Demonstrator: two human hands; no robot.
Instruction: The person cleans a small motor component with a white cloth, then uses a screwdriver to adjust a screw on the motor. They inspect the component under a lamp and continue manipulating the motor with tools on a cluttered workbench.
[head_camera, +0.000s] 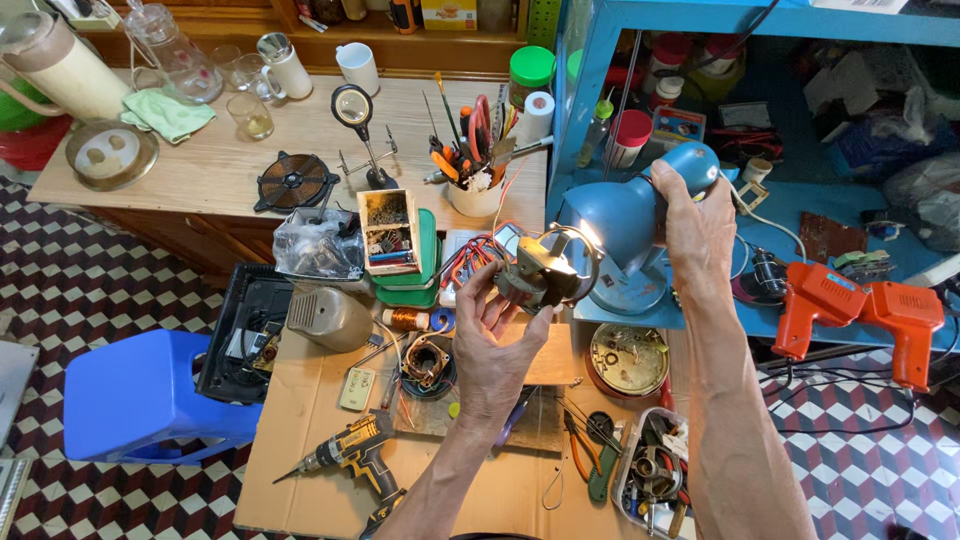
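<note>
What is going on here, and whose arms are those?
There is no machine here. A person wears a camera on their head, so you look down at their own arms. The left hand holds a small metal motor part up to the light. The right hand grips a blue lamp and points it at the part. Below, on cardboard, lie a yellow drill, pliers and a copper coil. An orange tool rests on the blue shelf.

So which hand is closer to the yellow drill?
The left hand. It holds a small motor part up above the cardboard, with the yellow drill below it and to its left. The right hand is farther away, up on the blue lamp.
</note>
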